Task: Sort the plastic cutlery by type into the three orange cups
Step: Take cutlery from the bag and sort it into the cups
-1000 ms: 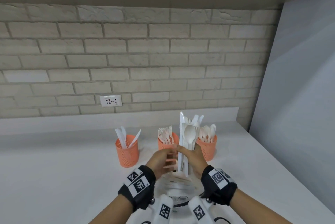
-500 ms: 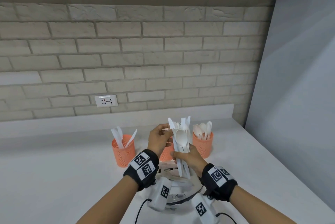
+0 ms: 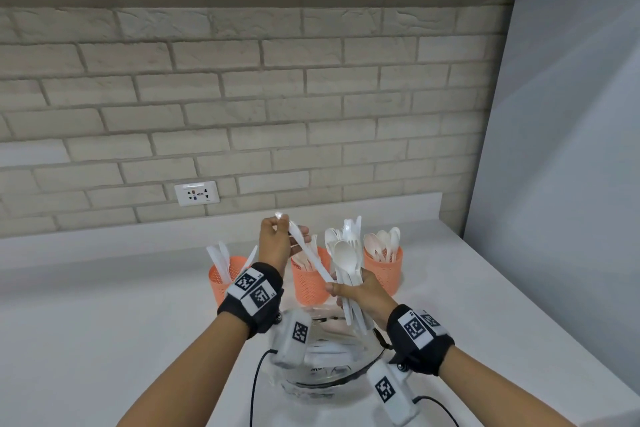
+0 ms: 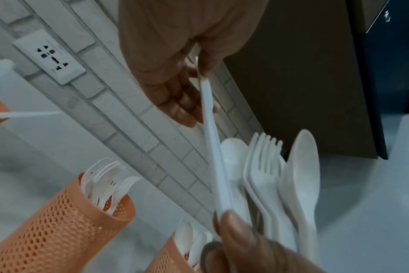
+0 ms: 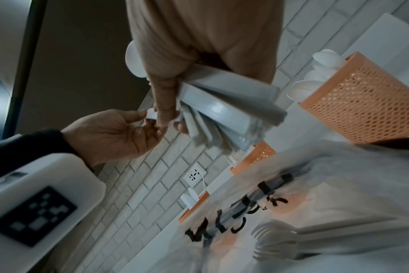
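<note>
Three orange mesh cups stand in a row near the wall: the left cup (image 3: pixel 221 283) holds knives, the middle cup (image 3: pixel 308 288) forks, the right cup (image 3: pixel 386 271) spoons. My right hand (image 3: pixel 346 290) grips a mixed bundle of white cutlery (image 3: pixel 346 258) upright by the handles, spoons and forks (image 4: pixel 264 175) fanned at the top. My left hand (image 3: pixel 282 229) pinches the upper end of a white knife (image 3: pixel 308 255), which slants down to the right thumb (image 4: pixel 234 230). In the right wrist view the bundle's handles (image 5: pixel 222 110) splay below my fist.
A clear glass bowl (image 3: pixel 325 378) with more white cutlery sits on the white counter right under my hands. A brick wall with a socket (image 3: pixel 196 193) runs behind the cups. A grey panel (image 3: pixel 554 184) bounds the counter on the right.
My left hand has risen from the bundle up and to the left, drawing one knife out at a slant. The right hand still holds the bundle over the bowl.
</note>
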A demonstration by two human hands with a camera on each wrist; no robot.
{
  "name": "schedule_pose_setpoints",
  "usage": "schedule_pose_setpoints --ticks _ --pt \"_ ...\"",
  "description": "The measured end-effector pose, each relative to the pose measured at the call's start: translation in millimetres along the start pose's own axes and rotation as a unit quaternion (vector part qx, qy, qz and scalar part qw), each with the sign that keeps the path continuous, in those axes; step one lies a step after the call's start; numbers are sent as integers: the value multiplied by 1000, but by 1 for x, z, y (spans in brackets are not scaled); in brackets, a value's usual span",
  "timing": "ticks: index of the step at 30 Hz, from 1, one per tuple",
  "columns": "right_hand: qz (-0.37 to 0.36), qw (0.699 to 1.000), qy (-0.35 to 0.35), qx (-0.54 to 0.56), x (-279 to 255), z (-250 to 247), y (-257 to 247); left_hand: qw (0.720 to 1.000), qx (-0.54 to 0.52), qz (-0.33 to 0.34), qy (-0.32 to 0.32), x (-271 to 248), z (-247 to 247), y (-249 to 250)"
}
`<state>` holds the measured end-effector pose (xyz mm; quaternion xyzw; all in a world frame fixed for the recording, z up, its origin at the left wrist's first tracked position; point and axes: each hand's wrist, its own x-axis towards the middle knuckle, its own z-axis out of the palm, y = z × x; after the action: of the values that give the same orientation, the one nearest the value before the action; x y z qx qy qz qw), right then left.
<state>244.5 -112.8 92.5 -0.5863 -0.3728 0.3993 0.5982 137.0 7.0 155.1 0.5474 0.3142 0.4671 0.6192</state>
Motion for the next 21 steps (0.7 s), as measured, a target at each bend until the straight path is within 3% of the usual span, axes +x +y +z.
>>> schedule_pose_setpoints --ticks 7,12,18,21 --pt "-17 996 29 -82 6 -2 7 992 -101 -20 68 20 -9 9" --pt "-35 990 33 -133 3 -4 7 996 -25 -80 -34 16 -11 5" --pt "-55 972 60 -221 4 -8 14 980 186 11 -70 -3 1 12" --pt "-53 969 51 -236 3 -10 12 971 209 19 -112 -7 5 19"
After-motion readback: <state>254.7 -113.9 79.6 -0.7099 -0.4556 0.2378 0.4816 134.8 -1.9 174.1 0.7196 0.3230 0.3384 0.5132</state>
